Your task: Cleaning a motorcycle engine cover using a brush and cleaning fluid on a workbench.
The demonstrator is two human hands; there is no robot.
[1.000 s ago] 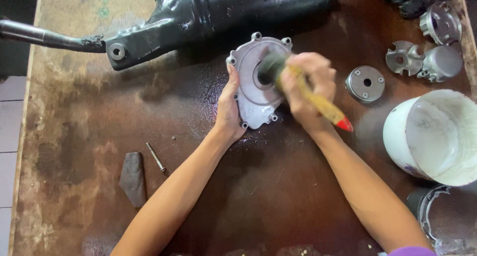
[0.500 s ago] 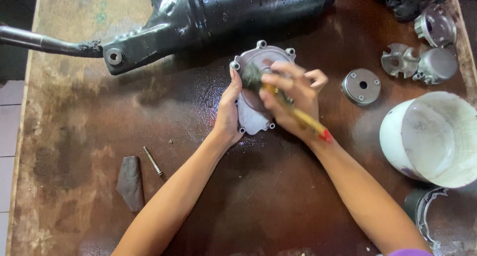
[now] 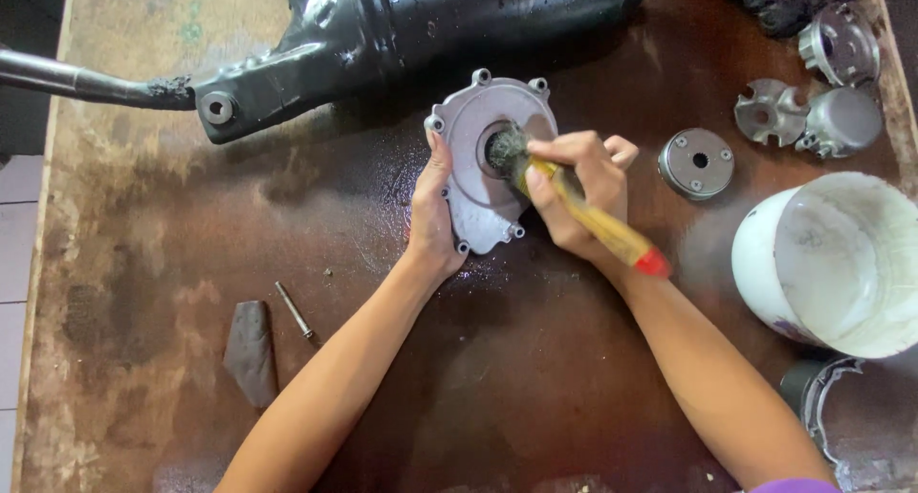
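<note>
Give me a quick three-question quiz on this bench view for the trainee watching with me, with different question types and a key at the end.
1. True or false: the right hand holds a brush with its bristles in the middle hole of the grey metal cover.
2. Which hand steadies the cover at its edge? A) left hand B) right hand C) neither
3. Fill in: the white bucket stands to the ____ of the cover in the picture.

Key: 1 true; 2 A; 3 right
</note>
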